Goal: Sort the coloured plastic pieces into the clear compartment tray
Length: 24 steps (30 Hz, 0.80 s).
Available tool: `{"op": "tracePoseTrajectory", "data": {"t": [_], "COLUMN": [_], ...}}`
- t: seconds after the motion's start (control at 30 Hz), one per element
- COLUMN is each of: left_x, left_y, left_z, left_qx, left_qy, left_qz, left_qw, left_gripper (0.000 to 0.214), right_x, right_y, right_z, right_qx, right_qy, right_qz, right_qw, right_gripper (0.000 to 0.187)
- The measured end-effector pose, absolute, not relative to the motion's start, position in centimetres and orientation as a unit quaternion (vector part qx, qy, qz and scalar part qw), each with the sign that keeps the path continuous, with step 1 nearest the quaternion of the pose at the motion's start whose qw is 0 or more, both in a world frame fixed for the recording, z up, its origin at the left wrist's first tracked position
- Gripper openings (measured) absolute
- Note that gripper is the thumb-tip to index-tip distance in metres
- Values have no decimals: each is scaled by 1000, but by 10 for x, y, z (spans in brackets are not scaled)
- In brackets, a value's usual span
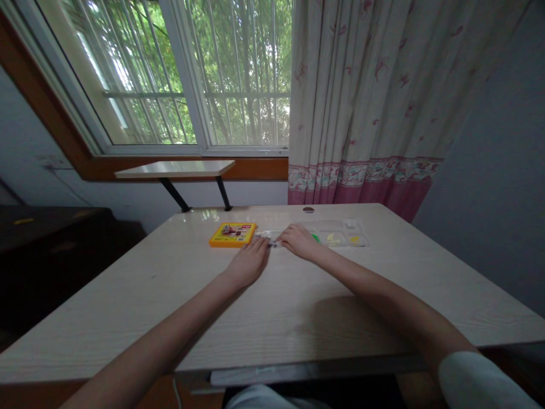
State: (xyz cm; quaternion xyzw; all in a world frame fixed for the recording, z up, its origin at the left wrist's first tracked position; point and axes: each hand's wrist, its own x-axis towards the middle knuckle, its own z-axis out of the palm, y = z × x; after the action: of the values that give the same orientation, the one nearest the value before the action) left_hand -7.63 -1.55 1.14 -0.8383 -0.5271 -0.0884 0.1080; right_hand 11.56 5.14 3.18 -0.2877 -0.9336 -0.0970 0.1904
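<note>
My left hand (pixel 249 263) lies low on the table with its fingers stretched forward, beside the yellow-orange box (pixel 233 234) with a picture on its lid. Its fingertips meet the near left end of a clear plastic case (pixel 276 233). From the right, my right hand (pixel 300 242) reaches over the case, its fingers bent and drawn together at a small greyish piece (pixel 272 243). What its fingertips grip is too small to make out. Inside the case's right compartments are pale yellow pieces (pixel 335 238) and a brighter yellow piece (pixel 355 239). A green piece (pixel 315 237) shows behind my right hand.
The light wooden table (pixel 264 318) carries a small raised shelf (pixel 174 168) on black brackets at the back left. A round cable-hole cover (pixel 309 209) sits near the rear edge. Behind are a barred window and a flowered curtain (pixel 361 113).
</note>
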Motion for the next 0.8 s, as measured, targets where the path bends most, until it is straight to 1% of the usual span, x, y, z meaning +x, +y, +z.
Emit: {"op": "tracePoseTrajectory", "data": {"t": [0.17, 0.33, 0.53, 0.63, 0.8], "left_x": [-76, -71, -40, -22, -11], "left_y": [-14, 9, 54, 70, 83], "left_z": [29, 54, 65, 66, 65], "left_qx": [-843, -846, -845, -840, -842], "left_qy": [-525, -516, -503, -504, -501], "left_qz": [-88, -125, -181, -198, -202], "left_qw": [74, 50, 22, 16, 15], "left_gripper": [41, 36, 38, 42, 49], "right_x": [136, 186, 210, 205, 200], "right_y": [65, 96, 114, 116, 114], "right_z": [41, 62, 72, 71, 65], "right_qx": [-300, -376, -448, -454, -436], "right_qy": [-926, -887, -863, -863, -866], "right_qz": [-82, -114, -138, -132, -144], "right_qw": [215, 242, 189, 175, 196], "right_gripper": [18, 23, 39, 34, 23]}}
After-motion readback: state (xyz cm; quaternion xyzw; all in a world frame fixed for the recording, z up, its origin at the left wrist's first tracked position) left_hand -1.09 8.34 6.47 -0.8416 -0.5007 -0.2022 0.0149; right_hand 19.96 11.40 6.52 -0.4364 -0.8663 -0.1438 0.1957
